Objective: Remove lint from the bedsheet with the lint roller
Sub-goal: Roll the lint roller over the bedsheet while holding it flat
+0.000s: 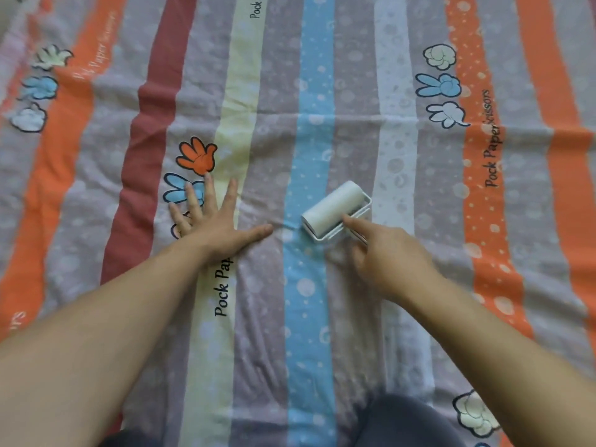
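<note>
A striped bedsheet with cartoon hand prints and "Pock Paper Scissors" lettering fills the view. A white lint roller lies on the sheet's blue stripe and the grey one beside it, its drum tilted up to the right inside a white frame. My right hand grips the roller's handle from the lower right, with the index finger stretched along the frame. My left hand lies flat on the sheet to the left of the roller, fingers spread, palm pressing the fabric. The handle is mostly hidden under my right hand.
My knees in dark trousers show at the bottom edge. The sheet has light wrinkles around the roller and stretches away on all sides.
</note>
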The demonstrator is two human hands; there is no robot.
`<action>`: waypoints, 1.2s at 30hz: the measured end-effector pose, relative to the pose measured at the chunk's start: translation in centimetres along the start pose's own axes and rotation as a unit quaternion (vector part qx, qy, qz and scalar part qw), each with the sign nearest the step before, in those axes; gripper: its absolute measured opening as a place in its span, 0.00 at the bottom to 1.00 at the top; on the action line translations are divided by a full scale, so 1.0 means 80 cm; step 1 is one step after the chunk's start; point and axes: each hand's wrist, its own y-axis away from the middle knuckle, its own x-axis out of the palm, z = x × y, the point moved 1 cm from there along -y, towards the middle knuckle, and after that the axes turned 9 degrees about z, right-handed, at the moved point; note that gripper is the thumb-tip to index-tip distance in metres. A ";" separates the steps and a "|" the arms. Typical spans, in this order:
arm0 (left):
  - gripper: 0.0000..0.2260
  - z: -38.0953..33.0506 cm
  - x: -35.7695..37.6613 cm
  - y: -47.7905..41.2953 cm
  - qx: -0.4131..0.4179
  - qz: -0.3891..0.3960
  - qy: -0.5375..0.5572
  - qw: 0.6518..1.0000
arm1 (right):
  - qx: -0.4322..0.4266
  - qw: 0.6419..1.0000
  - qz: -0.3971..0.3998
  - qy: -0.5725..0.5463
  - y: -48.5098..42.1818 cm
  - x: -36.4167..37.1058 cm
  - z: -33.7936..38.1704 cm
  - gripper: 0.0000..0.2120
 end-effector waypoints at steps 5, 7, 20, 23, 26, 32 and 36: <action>0.55 -0.001 0.004 0.004 0.007 -0.016 -0.003 1.000 | 0.031 0.998 -0.004 0.053 0.067 0.008 -0.036 0.24; 0.54 0.001 0.006 0.004 0.009 -0.026 -0.003 1.000 | 0.055 0.996 0.002 0.067 0.088 0.008 -0.040 0.24; 0.54 0.067 -0.002 -0.006 0.047 -0.104 -0.013 0.993 | 0.124 0.989 0.012 0.083 0.099 -0.054 0.037 0.22; 0.53 0.067 0.000 -0.010 0.054 -0.087 -0.016 0.995 | 0.045 0.997 -0.056 -0.015 0.012 -0.039 0.092 0.22; 0.50 0.072 -0.001 -0.016 0.057 -0.064 -0.005 0.996 | -0.003 0.996 -0.065 -0.065 -0.076 -0.019 0.136 0.22; 0.47 0.071 0.001 -0.020 0.053 -0.053 -0.008 0.997 | 0.002 0.998 -0.048 -0.028 -0.098 0.009 0.136 0.25; 0.47 0.068 -0.001 -0.019 0.048 -0.050 -0.013 0.998 | 0.012 0.999 -0.029 0.016 -0.040 0.024 0.097 0.24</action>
